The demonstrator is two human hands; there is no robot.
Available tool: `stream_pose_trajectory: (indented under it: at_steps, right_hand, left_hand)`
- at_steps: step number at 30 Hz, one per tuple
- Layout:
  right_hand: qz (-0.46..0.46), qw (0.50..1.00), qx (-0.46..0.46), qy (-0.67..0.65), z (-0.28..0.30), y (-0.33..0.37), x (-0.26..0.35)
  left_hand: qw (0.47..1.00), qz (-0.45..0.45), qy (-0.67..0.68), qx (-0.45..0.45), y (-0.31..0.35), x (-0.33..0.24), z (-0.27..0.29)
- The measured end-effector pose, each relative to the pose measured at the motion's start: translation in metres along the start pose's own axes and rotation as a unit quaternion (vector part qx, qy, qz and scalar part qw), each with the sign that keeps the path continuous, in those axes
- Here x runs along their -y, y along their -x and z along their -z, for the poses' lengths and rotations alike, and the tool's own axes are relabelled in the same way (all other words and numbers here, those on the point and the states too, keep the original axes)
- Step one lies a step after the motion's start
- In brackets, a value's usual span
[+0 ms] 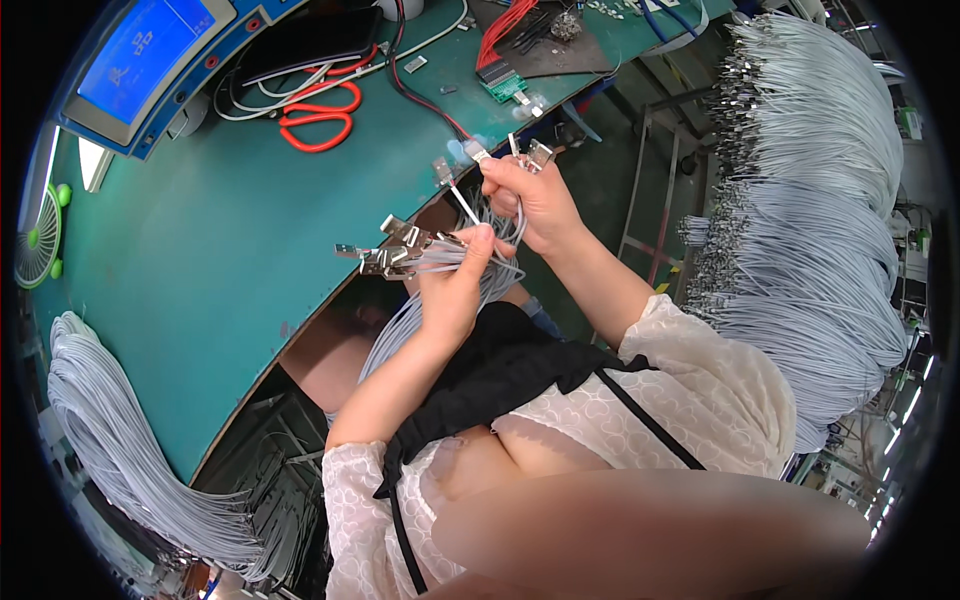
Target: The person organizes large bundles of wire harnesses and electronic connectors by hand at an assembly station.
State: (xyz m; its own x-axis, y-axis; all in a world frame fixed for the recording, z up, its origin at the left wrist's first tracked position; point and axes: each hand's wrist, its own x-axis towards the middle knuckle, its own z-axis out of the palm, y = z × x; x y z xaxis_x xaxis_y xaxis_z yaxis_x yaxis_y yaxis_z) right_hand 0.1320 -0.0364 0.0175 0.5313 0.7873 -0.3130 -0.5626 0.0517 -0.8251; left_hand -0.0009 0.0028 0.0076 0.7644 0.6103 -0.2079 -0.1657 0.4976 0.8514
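Note:
My left hand (pixel 455 285) is closed round a bunch of grey cables, whose metal plugs (pixel 392 255) stick out to the left over the table edge. From its thumb a single white cable end (pixel 465 205) rises to a clear-and-metal plug (pixel 443 170). My right hand (pixel 540 205) is closed, thumb and forefinger pinching a small whitish plug (pixel 476 151) at the table edge, beside the end of a black-and-red lead (pixel 432 108). More metal plugs (pixel 540 152) poke out behind its fingers. The grey cable lengths (pixel 400 335) hang down over my lap.
On the green table (pixel 200 260) lie red-handled scissors (pixel 320 125) and a black tablet-like device (pixel 310 45). A blue-screened tester (pixel 140 60) stands far left, a green fan (pixel 40 235) below it. A green circuit board (pixel 502 84) sits beyond my right hand. Cable bundles pile right (pixel 800 240) and left (pixel 130 430).

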Motion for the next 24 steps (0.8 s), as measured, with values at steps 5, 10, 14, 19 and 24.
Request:
stream_pose_trajectory:
  at_steps: [5,10,14,19,24]
  right_hand:
    - [0.000,0.999,0.003,0.043,-0.013,0.001,0.006]
    - [-0.022,0.994,-0.016,0.105,-0.019,0.006,0.004]
    - [0.007,0.996,-0.004,0.086,0.001,0.007,0.003]
    - [-0.001,0.999,-0.006,0.035,0.002,-0.001,0.003]
    - [0.003,0.999,0.000,0.035,-0.007,0.001,0.007]
  left_hand:
    - [1.000,0.021,0.009,0.004,-0.001,0.003,-0.001]
    - [0.995,0.011,-0.092,0.044,-0.001,0.005,0.002]
    - [0.979,-0.064,-0.184,0.055,-0.006,0.009,0.005]
    - [0.999,0.009,-0.043,-0.005,-0.008,0.004,-0.001]
    - [0.998,-0.015,0.012,-0.058,-0.019,-0.010,-0.009]
